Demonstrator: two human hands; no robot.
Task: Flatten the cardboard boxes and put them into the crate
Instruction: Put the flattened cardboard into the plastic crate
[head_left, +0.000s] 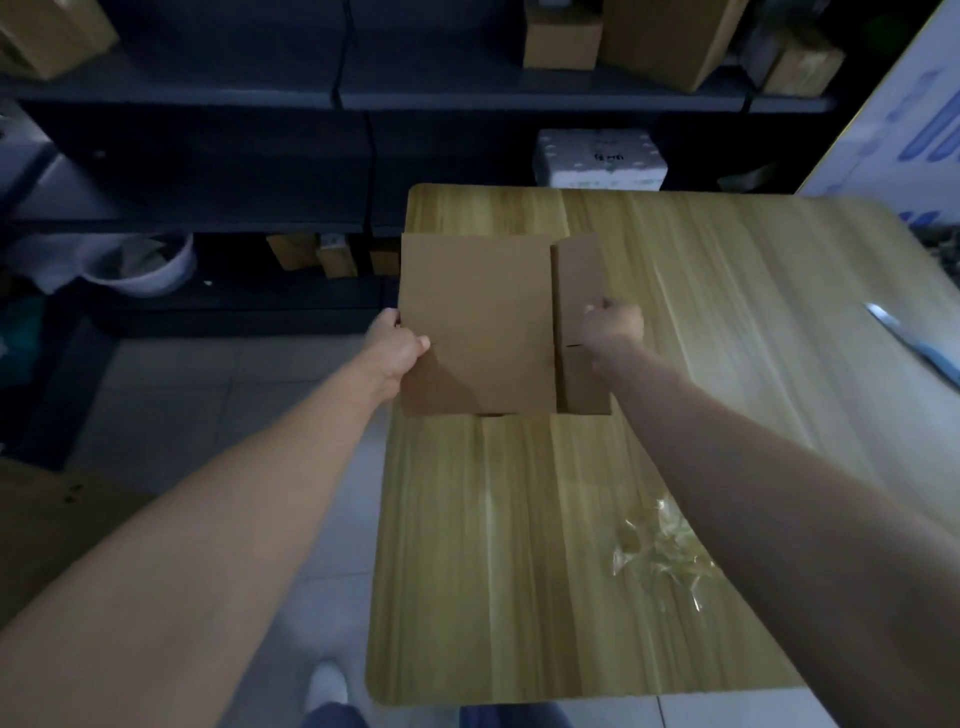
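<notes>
A brown cardboard box (478, 322), nearly flat, lies at the left edge of the wooden table (675, 364). A narrower panel of it stands folded along the right side. My left hand (395, 345) grips the box's left edge, thumb on top. My right hand (613, 325) is curled in a fist around the narrow right panel. No crate shows in the view.
Crumpled clear tape (665, 545) lies on the table near my right forearm. A blue-handled knife (914, 345) lies at the table's right edge. Dark shelves (519, 93) with boxes stand behind. A white bucket (145, 265) sits on the floor at left.
</notes>
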